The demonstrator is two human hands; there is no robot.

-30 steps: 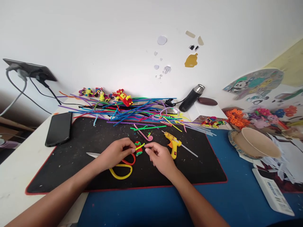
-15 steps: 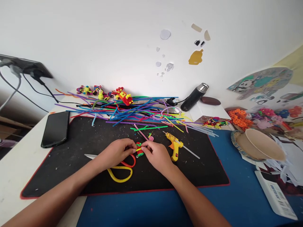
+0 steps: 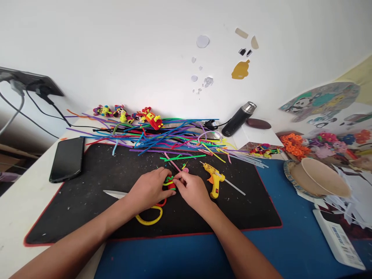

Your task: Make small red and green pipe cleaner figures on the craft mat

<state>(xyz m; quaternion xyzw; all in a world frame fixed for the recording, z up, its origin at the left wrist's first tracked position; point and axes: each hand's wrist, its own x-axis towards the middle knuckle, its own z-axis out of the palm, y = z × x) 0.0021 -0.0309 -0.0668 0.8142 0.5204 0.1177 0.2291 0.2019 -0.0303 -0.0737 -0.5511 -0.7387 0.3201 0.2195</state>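
Note:
A small red and green pipe-cleaner piece [image 3: 171, 186] with a yellow strip across it sits between my hands, over the black mat [image 3: 232, 217]. My left hand [image 3: 148, 190] is closed round its left side, thumb below and fingers above. At its upper right, my right hand [image 3: 190, 189] pinches near the end of the yellow strip; the fingertips hide the exact hold. Scissors [image 3: 149, 222] with yellow and red handles lie partly under my left hand, blades pointing left. To the right rests a yellow glue gun [image 3: 214, 180] with a glue stick [image 3: 235, 187] in its back.
Many loose pipe cleaners [image 3: 162, 135] lie along the wall, with several pipe-cleaner figures [image 3: 152, 118] behind them. A phone [image 3: 67, 159] is at the left. On the right stand a black flask [image 3: 238, 119], a bowl [image 3: 324, 178] and a white box [image 3: 338, 240].
My left hand has shifted from pinching the yellow strip's left end to wrapping round the red and green piece. My right hand stays near the strip at the right.

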